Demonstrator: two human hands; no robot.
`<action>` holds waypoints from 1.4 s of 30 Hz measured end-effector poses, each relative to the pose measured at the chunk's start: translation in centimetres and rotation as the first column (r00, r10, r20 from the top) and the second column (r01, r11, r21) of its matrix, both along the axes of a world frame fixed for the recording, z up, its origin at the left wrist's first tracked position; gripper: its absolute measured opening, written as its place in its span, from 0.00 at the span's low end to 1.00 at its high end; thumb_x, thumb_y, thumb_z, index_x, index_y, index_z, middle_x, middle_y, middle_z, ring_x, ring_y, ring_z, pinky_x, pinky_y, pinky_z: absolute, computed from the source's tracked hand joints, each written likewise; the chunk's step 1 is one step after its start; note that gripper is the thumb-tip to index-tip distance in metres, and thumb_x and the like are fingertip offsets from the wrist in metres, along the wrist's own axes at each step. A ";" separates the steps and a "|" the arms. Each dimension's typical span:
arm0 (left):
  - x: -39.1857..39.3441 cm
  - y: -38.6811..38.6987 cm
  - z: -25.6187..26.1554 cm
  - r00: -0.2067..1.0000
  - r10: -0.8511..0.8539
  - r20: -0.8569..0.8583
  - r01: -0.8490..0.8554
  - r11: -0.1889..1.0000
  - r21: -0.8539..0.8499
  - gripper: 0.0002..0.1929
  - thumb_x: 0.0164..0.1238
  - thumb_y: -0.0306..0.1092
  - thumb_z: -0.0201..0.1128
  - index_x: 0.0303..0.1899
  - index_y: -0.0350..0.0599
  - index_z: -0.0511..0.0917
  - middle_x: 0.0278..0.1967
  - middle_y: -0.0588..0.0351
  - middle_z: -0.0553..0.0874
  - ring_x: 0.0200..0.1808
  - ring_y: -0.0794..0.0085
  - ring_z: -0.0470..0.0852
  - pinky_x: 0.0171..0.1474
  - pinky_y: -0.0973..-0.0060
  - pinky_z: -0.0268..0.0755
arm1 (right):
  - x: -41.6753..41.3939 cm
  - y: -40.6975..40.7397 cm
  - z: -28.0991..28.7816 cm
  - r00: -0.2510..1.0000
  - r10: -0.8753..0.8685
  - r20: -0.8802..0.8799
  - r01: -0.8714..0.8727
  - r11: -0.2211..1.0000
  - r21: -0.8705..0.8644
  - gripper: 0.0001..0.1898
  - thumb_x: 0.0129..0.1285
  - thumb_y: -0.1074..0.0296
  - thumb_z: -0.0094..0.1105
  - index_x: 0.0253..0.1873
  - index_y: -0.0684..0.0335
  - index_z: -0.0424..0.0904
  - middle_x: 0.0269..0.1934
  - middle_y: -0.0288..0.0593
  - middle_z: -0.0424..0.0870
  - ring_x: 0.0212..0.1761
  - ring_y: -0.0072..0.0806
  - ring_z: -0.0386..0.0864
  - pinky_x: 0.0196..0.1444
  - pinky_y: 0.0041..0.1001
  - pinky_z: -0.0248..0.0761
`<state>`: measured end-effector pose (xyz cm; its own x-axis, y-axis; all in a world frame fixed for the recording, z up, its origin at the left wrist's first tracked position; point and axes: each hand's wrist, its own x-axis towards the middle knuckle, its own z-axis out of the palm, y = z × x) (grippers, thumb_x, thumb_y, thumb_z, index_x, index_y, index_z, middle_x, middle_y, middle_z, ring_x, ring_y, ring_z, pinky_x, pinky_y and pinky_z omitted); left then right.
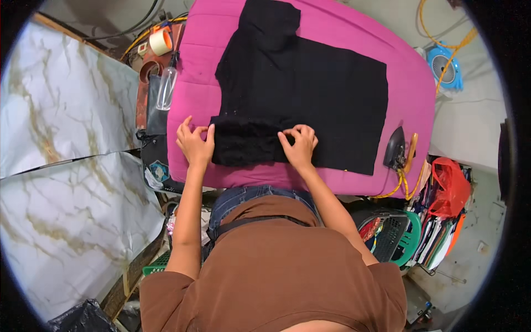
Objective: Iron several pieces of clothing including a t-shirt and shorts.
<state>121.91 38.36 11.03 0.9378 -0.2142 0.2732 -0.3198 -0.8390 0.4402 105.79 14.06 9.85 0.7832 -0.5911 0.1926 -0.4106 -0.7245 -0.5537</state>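
A black short-sleeved garment [332, 87], likely a T-shirt, lies spread on a pink padded ironing surface [408, 91]. One sleeve [274, 25] points to the far side. On the near side, a sleeve section [244, 141] is doubled over the body and looks creased. My left hand [195, 143] has thumb and forefinger together at the left edge of that section, its other fingers raised. The thumb and forefinger of my right hand [299, 143] pinch the cloth at the section's right end.
An iron [395, 147] with a wooden handle and yellow cord rests at the right. Left of the padding are a clear spray bottle [167, 89] and a tape roll [159, 42]. A blue fan [446, 66], stacked clothes [437, 245] and a green-rimmed basket [411, 238] stand to the right.
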 end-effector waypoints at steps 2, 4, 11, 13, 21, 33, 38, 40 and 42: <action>0.3 -0.4 -0.3 0.999 -0.024 0.028 0.024 1.000 -0.016 0.16 0.65 0.48 0.71 0.31 0.44 0.86 0.64 0.50 0.76 0.69 0.51 0.67 0.68 0.52 0.59 | 0.7 -0.1 -0.7 1.000 -0.005 0.008 0.005 0.999 0.033 0.12 0.61 0.54 0.72 0.38 0.56 0.87 0.45 0.37 0.78 0.59 0.37 0.71 0.63 0.42 0.58; 0.8 -0.5 -0.3 0.999 -0.009 -0.050 0.005 0.996 -0.090 0.16 0.65 0.48 0.71 0.30 0.44 0.86 0.64 0.50 0.77 0.68 0.52 0.68 0.68 0.54 0.60 | 1.2 -0.3 -1.2 1.000 -0.015 0.017 0.013 0.997 0.079 0.12 0.61 0.54 0.72 0.38 0.56 0.86 0.45 0.34 0.78 0.59 0.36 0.71 0.63 0.41 0.59; 7.9 -4.7 -1.0 0.994 0.106 0.017 -0.104 0.989 -0.108 0.20 0.61 0.53 0.73 0.25 0.44 0.85 0.63 0.52 0.77 0.66 0.52 0.69 0.67 0.54 0.60 | 4.8 -2.7 -2.2 0.985 -0.132 0.109 0.124 0.990 0.071 0.13 0.63 0.52 0.70 0.33 0.55 0.85 0.45 0.36 0.78 0.59 0.38 0.71 0.62 0.46 0.57; 8.3 -6.0 -1.1 0.989 0.143 -0.017 -0.143 0.989 0.023 0.20 0.63 0.56 0.70 0.30 0.47 0.86 0.63 0.53 0.77 0.67 0.54 0.69 0.65 0.52 0.60 | 5.8 -2.6 -2.0 0.984 -0.161 0.074 0.159 0.987 0.024 0.14 0.65 0.51 0.68 0.33 0.55 0.85 0.46 0.36 0.79 0.59 0.38 0.72 0.62 0.46 0.58; 2.2 -4.6 -0.7 0.891 -0.448 0.077 0.419 0.875 0.244 0.24 0.73 0.54 0.59 0.66 0.63 0.75 0.69 0.60 0.74 0.74 0.63 0.65 0.73 0.46 0.45 | 4.9 -0.8 0.4 0.829 0.534 -0.164 -0.556 0.760 -0.336 0.41 0.67 0.38 0.57 0.79 0.53 0.60 0.80 0.40 0.59 0.83 0.42 0.51 0.79 0.53 0.40; -1.3 -2.5 -1.1 0.924 -0.342 -0.172 0.381 0.776 0.503 0.36 0.74 0.61 0.54 0.79 0.69 0.57 0.82 0.61 0.53 0.83 0.57 0.45 0.77 0.38 0.30 | -0.8 -3.1 1.1 0.654 0.701 -0.283 -0.754 0.634 -0.170 0.40 0.64 0.33 0.56 0.79 0.36 0.60 0.81 0.32 0.57 0.84 0.39 0.50 0.76 0.70 0.31; -3.0 -0.8 -1.8 0.990 -0.106 0.095 0.071 0.944 0.321 0.32 0.73 0.56 0.58 0.74 0.56 0.67 0.74 0.54 0.69 0.78 0.55 0.61 0.77 0.38 0.35 | -8.8 -14.2 4.4 0.808 0.490 -0.326 -0.582 0.747 -0.320 0.34 0.60 0.43 0.65 0.72 0.41 0.71 0.76 0.38 0.66 0.81 0.43 0.54 0.73 0.69 0.43; -5.0 -0.3 -2.1 0.982 0.139 0.128 -0.172 0.939 0.298 0.18 0.71 0.50 0.63 0.55 0.53 0.81 0.61 0.56 0.81 0.64 0.59 0.76 0.67 0.45 0.53 | -14.8 -22.5 5.7 0.943 0.103 -0.315 -0.273 0.781 -0.561 0.33 0.61 0.51 0.66 0.70 0.54 0.72 0.76 0.47 0.64 0.78 0.53 0.56 0.72 0.62 0.52; -6.1 -0.2 -2.1 0.944 0.325 0.055 -0.321 0.868 0.379 0.13 0.69 0.52 0.65 0.41 0.55 0.85 0.46 0.60 0.89 0.52 0.65 0.84 0.55 0.56 0.59 | -21.2 -30.7 5.8 0.855 -0.477 -0.205 0.215 0.684 -0.697 0.39 0.59 0.55 0.69 0.73 0.64 0.65 0.71 0.62 0.68 0.76 0.57 0.60 0.73 0.55 0.55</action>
<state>115.80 38.12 8.90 0.9748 0.0165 0.2224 0.0007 -0.9975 0.0708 84.63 -16.59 15.64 0.6335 -0.6717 0.3841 -0.7681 -0.6055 0.2080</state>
